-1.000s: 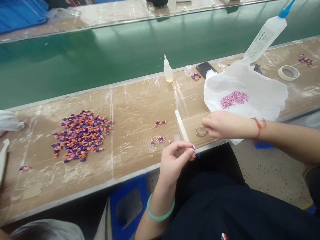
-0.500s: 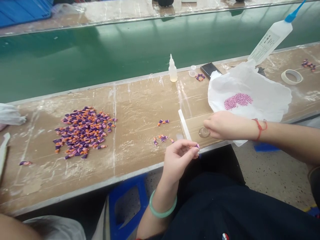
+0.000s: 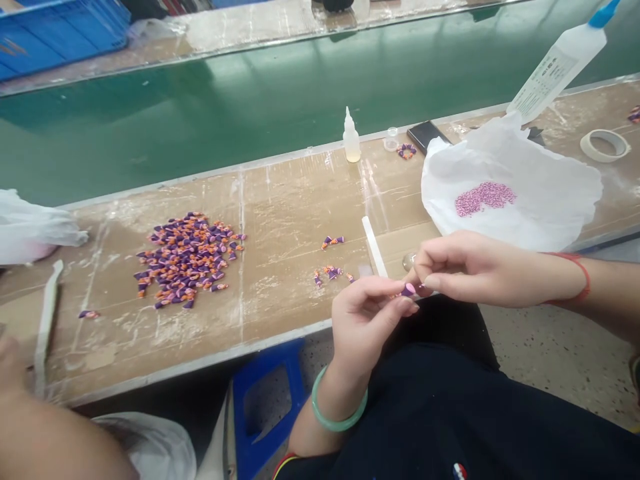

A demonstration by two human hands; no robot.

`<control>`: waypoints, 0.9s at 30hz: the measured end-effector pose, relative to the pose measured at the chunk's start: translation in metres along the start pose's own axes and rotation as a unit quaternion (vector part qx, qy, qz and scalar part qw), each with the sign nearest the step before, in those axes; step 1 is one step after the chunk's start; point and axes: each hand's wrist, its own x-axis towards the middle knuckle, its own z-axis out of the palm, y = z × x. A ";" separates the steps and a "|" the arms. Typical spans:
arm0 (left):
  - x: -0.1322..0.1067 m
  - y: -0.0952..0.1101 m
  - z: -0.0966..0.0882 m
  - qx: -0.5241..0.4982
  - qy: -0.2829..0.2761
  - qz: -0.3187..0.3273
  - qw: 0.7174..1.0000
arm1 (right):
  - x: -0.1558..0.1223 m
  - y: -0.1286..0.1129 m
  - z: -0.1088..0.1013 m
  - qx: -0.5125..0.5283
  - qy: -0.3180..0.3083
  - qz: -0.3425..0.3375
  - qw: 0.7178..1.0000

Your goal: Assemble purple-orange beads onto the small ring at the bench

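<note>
Between thumb and fingertips, my left hand (image 3: 365, 320) pinches a small purple figurine (image 3: 409, 290) with a pink end. Right beside that end, my right hand (image 3: 455, 270) has thumb and forefinger pinched together; a tiny speck shows at the tips, too small to name. Partly behind the right fingers is a small round glass dish (image 3: 409, 261). A few similar purple and orange figurines (image 3: 333, 272) lie on the table left of my hands, with a white strip (image 3: 375, 247) close by. Tiny pink pieces (image 3: 485, 198) are heaped on a white sheet (image 3: 550, 193).
A large pile of figurines (image 3: 190, 260) covers the left of the table (image 3: 290, 200). Toward the back stand a dropper bottle (image 3: 351, 139), a phone (image 3: 427, 135) and a large bottle (image 3: 560, 70). A tape roll (image 3: 605, 145) lies right. Another person's arm (image 3: 45, 427) reaches in at left.
My right hand has moved from the glass dish toward my left hand, its fingertips now at the figurine. Another person's arm has come further in at left. The view has shifted slightly.
</note>
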 end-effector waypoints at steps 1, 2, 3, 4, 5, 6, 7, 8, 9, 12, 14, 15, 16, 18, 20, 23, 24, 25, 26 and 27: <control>-0.001 0.001 0.001 -0.004 -0.003 0.006 1.000 | 0.000 -0.001 0.001 0.000 0.004 -0.007 1.000; -0.001 0.001 0.001 -0.007 -0.006 0.011 1.000 | -0.001 -0.001 0.001 0.001 0.006 -0.012 1.000; -0.002 0.001 0.001 -0.008 -0.009 0.014 1.000 | -0.001 -0.002 0.002 0.001 0.008 -0.015 1.000; -0.003 0.001 0.002 -0.009 -0.011 0.016 1.000 | -0.001 -0.003 0.003 0.001 0.009 -0.017 1.000; -0.003 0.001 0.002 -0.009 -0.013 0.019 1.000 | -0.002 -0.004 0.003 0.000 0.010 -0.017 1.000; -0.004 0.000 0.001 -0.008 -0.014 0.022 1.000 | -0.002 -0.004 0.003 -0.001 0.011 -0.017 1.000; -0.004 0.000 0.001 -0.007 -0.014 0.025 1.000 | -0.003 -0.005 0.004 -0.003 0.011 -0.015 1.000; -0.005 0.000 0.001 -0.005 -0.015 0.029 0.999 | -0.003 -0.005 0.004 -0.005 0.012 -0.014 1.000; -0.005 -0.001 0.000 -0.002 -0.016 0.032 0.999 | -0.004 -0.006 0.004 -0.007 0.013 -0.013 1.000; -0.006 -0.001 -0.001 0.003 -0.024 0.041 0.999 | -0.004 -0.007 0.005 -0.014 0.016 -0.017 1.000; -0.005 -0.001 -0.001 0.007 -0.028 0.047 0.998 | -0.004 -0.008 0.005 -0.021 0.019 -0.019 0.999; -0.005 -0.001 -0.001 0.010 -0.030 0.050 0.998 | -0.004 -0.008 0.005 -0.024 0.021 -0.020 0.999; -0.005 -0.001 -0.001 0.013 -0.029 0.052 0.998 | -0.004 -0.009 0.005 -0.028 0.022 -0.019 0.999; -0.005 -0.001 0.000 0.016 -0.028 0.054 0.998 | -0.004 -0.010 0.006 -0.038 0.027 -0.022 0.999; -0.006 -0.001 0.001 0.020 -0.027 0.054 0.998 | -0.004 -0.011 0.007 -0.050 0.031 -0.029 0.998; -0.006 -0.001 0.002 0.029 -0.025 0.057 0.998 | -0.004 -0.011 0.008 -0.067 0.038 -0.043 0.996; -0.007 -0.001 0.002 0.034 -0.024 0.060 0.997 | -0.004 -0.012 0.008 -0.074 0.039 -0.048 0.995; -0.007 -0.001 0.002 0.039 -0.023 0.062 0.997 | -0.004 -0.012 0.009 -0.081 0.040 -0.052 0.995; -0.007 -0.001 0.002 0.043 -0.022 0.064 0.997 | -0.004 -0.012 0.009 -0.089 0.041 -0.057 0.994; -0.007 -0.002 0.002 0.047 -0.019 0.067 0.996 | -0.004 -0.013 0.009 -0.096 0.041 -0.062 0.993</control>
